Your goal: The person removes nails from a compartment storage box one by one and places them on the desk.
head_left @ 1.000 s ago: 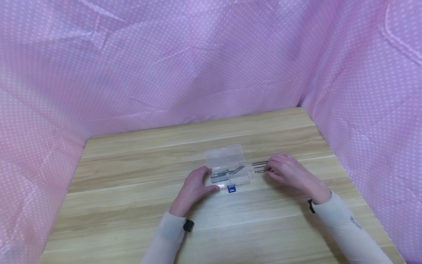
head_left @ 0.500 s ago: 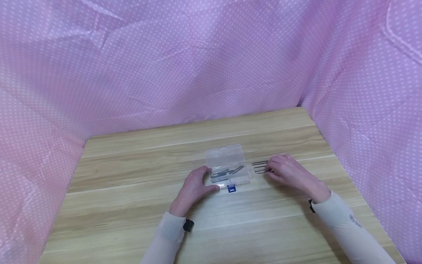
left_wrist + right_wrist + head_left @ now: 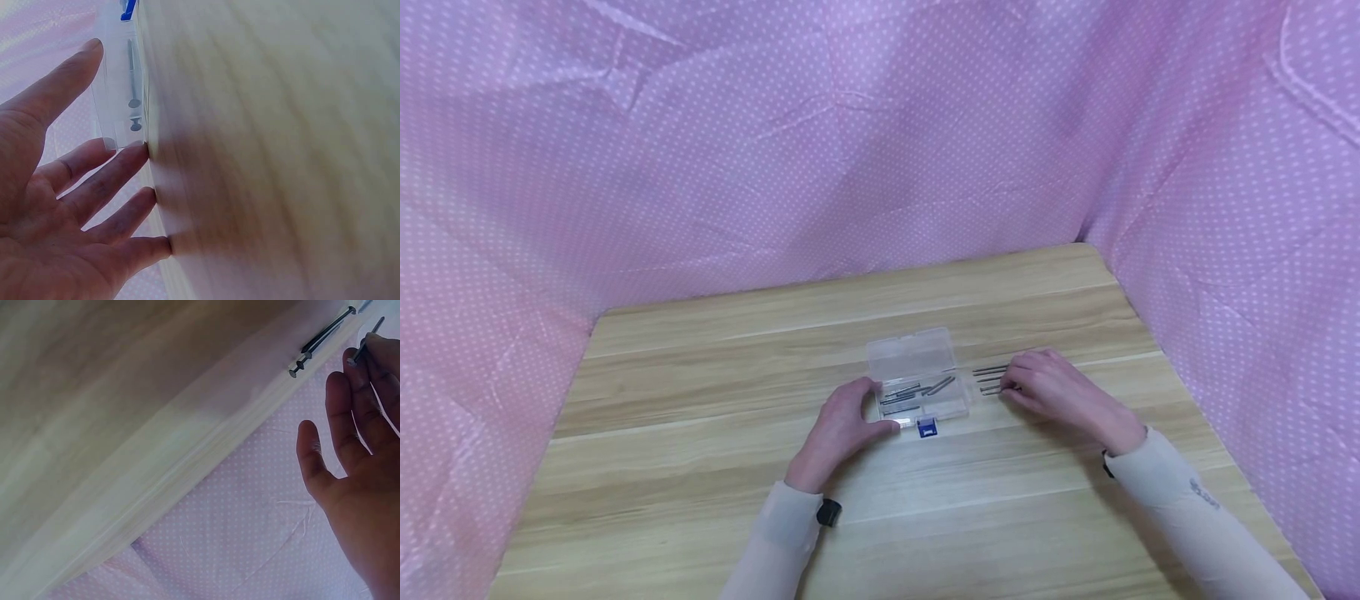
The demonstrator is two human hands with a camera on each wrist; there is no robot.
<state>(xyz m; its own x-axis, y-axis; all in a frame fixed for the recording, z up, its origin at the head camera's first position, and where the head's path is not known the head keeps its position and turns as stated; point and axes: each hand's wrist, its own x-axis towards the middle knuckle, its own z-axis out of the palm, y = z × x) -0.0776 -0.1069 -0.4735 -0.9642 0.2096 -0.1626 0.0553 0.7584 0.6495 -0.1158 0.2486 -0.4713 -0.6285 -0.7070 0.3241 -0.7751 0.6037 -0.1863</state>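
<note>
Near edge of bench (image 3: 700, 533): two pale sleeves coming in, nothing else there. Mid-bench, left hand (image 3: 842, 425) cupped loosely against left end of clear plastic box (image 3: 921, 387), fingers nearly straight and resting on its wall, thumb along near side, not clamped round it. Box open, lid lying flat toward far edge, several nails (image 3: 917, 390) loose inside, blue latch (image 3: 927, 427) sticking out at near side. Just right of box, row of loose nails (image 3: 991, 379) on bare bench, roughly parallel, heads left. Right hand (image 3: 1056, 387) over their right ends, fingertips pinching one nail (image 3: 365, 342) near its head, other fingers relaxed. Risks, as judgement: thin pinch on smooth shank, easy slip and roll toward right edge; fingers brushing neighbours could scatter row; light brace on box means nudge could slide it or tip nails out; sharp tips near fingertips. Beyond far edge, pink dotted cloth (image 3: 850, 150) all round.
</note>
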